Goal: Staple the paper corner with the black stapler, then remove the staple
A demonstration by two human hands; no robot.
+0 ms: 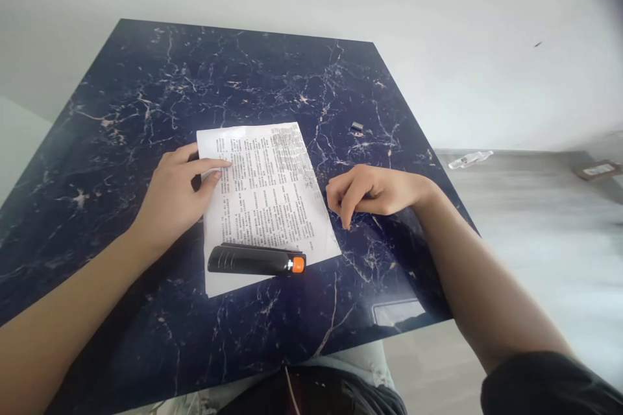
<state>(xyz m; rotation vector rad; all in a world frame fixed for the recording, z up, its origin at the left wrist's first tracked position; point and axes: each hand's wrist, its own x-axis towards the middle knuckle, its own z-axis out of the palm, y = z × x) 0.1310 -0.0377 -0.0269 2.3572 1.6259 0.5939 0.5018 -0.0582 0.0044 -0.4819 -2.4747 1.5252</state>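
A left hand (182,181) rests at the left edge of the printed papers (263,201), index finger and thumb on the top page, another finger partly hidden at the edge; whether it pinches the papers cannot be told. A right hand (372,191), fingers loosely curled with nothing visible in its grasp, hangs just beyond the right edge. The papers lie mid-counter, apparently more than one sheet, seemingly gathered but not perfectly squared. Across their lower part sits a black stapler (253,259) with an orange end, which neither hand touches. No staple can be made out in the pages, so any fastening appears undone. Beyond, a small grey piece (357,126) lies on the dark counter (272,81).
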